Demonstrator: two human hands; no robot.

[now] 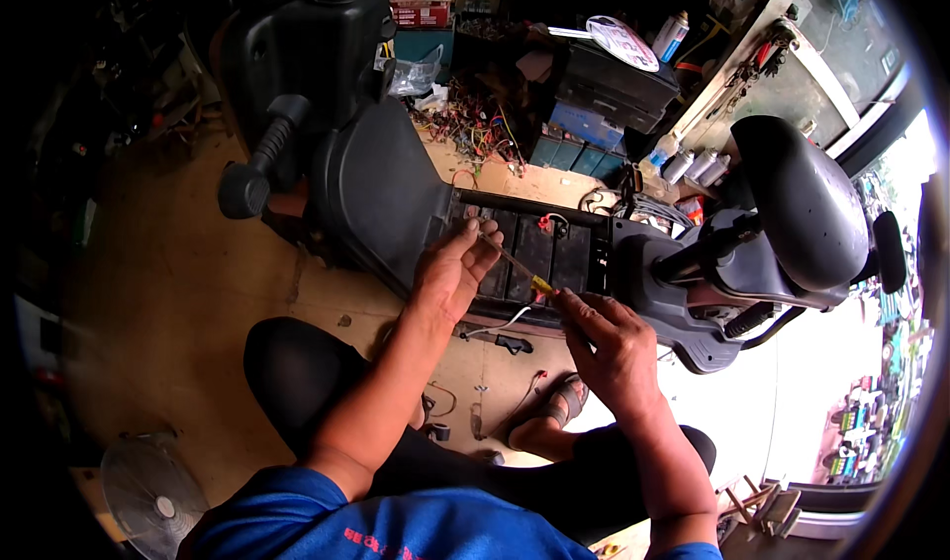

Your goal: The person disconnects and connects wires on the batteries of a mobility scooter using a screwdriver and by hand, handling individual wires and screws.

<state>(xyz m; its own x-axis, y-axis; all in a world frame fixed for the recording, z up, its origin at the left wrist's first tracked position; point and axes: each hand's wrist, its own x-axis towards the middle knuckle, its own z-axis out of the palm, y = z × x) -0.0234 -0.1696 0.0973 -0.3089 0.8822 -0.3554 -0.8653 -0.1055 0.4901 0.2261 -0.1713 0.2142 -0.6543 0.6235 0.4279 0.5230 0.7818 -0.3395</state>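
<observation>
A dark grey electric scooter lies across my view, with black batteries (569, 263) in its open floor compartment and red connectors (545, 224) among them. Over the batteries, my left hand (457, 268) has its fingers closed on the far end of the thin shaft of a screwdriver (539, 283). My right hand (609, 352) is closed on its yellow handle, lower and to the right. A white cable (505, 321) runs near the compartment's front edge, below the screwdriver.
Tangled wires (475, 120), stacked battery boxes (584, 125) and spray cans (683, 164) stand behind the scooter, whose seat (792, 194) is at right. A fan (148, 501) is at lower left, a wooden stool (767, 511) at lower right. Loose wires lie near my feet.
</observation>
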